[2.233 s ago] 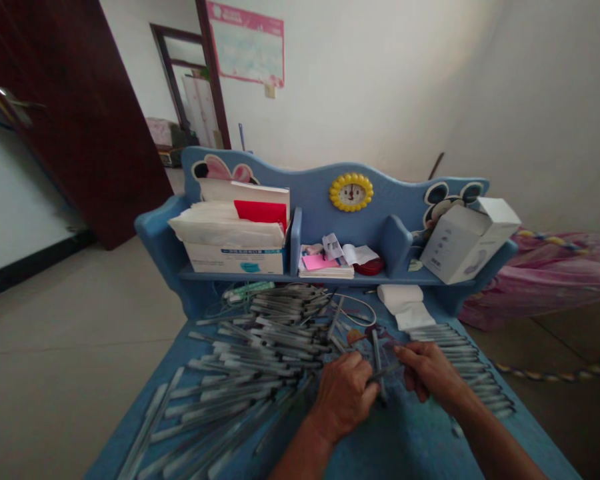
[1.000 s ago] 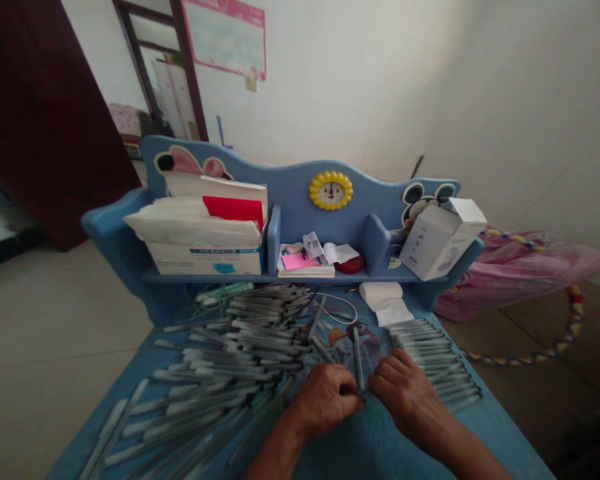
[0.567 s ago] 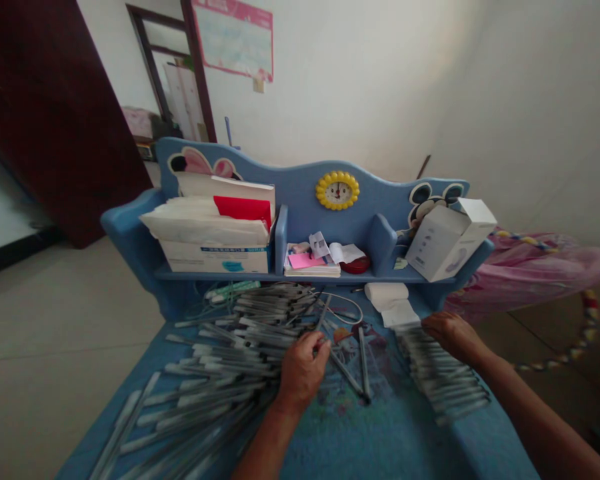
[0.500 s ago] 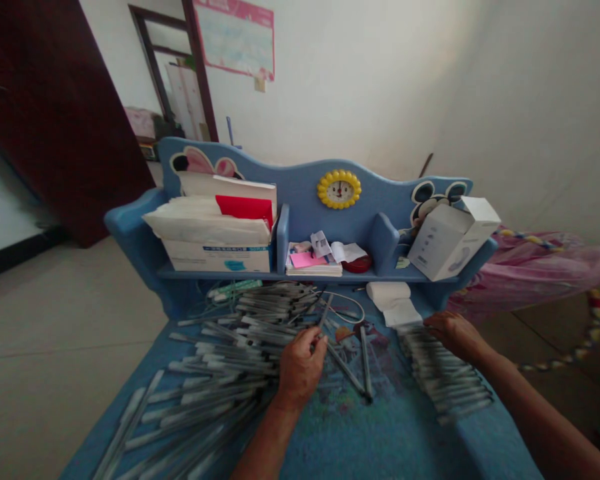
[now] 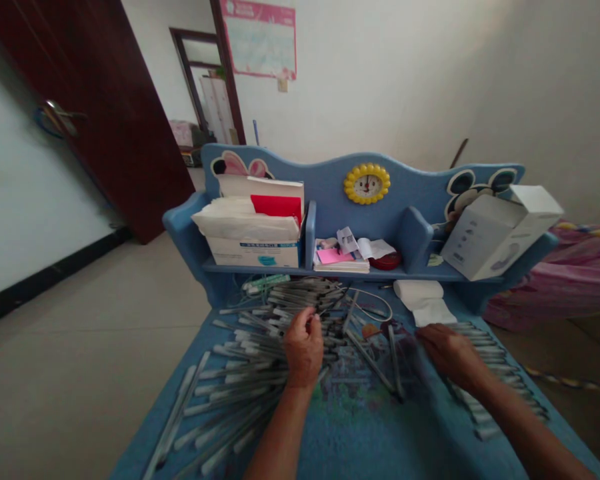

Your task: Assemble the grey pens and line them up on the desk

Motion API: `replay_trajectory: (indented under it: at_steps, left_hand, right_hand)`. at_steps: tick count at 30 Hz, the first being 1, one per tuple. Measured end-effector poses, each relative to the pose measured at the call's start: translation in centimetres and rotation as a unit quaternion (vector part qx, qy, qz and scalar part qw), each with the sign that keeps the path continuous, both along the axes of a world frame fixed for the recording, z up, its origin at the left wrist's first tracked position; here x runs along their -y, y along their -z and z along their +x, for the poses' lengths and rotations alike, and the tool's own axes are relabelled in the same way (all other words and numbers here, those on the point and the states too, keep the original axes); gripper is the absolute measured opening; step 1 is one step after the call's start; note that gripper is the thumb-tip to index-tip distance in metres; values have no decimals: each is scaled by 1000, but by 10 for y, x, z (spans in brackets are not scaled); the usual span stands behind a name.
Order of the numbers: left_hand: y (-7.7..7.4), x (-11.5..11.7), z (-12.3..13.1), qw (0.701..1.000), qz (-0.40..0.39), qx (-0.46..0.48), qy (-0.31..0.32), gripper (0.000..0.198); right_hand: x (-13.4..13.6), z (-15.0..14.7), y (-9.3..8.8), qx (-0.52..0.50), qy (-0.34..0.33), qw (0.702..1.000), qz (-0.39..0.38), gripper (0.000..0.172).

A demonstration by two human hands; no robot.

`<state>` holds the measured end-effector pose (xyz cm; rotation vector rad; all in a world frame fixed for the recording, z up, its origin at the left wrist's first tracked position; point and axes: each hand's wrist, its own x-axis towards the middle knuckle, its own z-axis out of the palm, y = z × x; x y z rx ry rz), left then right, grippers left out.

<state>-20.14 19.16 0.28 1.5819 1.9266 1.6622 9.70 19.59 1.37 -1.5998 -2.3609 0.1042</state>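
Note:
My left hand [image 5: 304, 347] is over the right side of a large pile of slim, grey, translucent pens [image 5: 245, 380]. Its thumb and forefinger are pinched together; whatever is between them is too small to make out. My right hand [image 5: 449, 353] hovers just left of a neat row of similar pens [image 5: 505, 370], partly covering it with the forearm. Its fingers point left and downward, smeared by motion, so their grip is unclear. Between the hands, a few loose pens [image 5: 373, 363] lie on the blue desk [image 5: 360, 440].
A paper roll [image 5: 419, 289] lies behind my right hand, its loose end spread forward. A white cable [image 5: 383, 303] curls near the pile. The raised shelf holds a paper-filled box [image 5: 253, 250], a stack of notes [image 5: 341, 265] and a white carton [image 5: 485, 237].
The view has turned left, so the desk appears farther right. My right hand has moved left off the pen row. My left hand has shifted left over the pile.

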Motion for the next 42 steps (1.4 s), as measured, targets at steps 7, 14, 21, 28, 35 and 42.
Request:
replay_trajectory:
  at_steps: [7,14,21,28,35,42]
  left_hand:
    - [2,1,3,1000,2,5,9,24]
    - [2,1,1,1000,-6,11,11,24]
    - [3,1,0,1000,-4,22,11,23]
    - [2,2,2,1000,0,11,13,23]
    - [4,3,3,1000,4,6,22,23]
    - [3,3,3,1000,-10,9,27,23]
  right_hand:
    - [0,-91,-13,-23,-62,994,-91,25]
    - [-27,-138,-16,2,56,991,-124,23]
    - [-61,-148,-10,13,83,989,-122,26]
    - [-85,-163,-12,48,63,991,-109,30]
    - [-106,-177,-9,115,25,989,-86,29]
    - [-105,-180,-19,189,-56,979,-44,26]
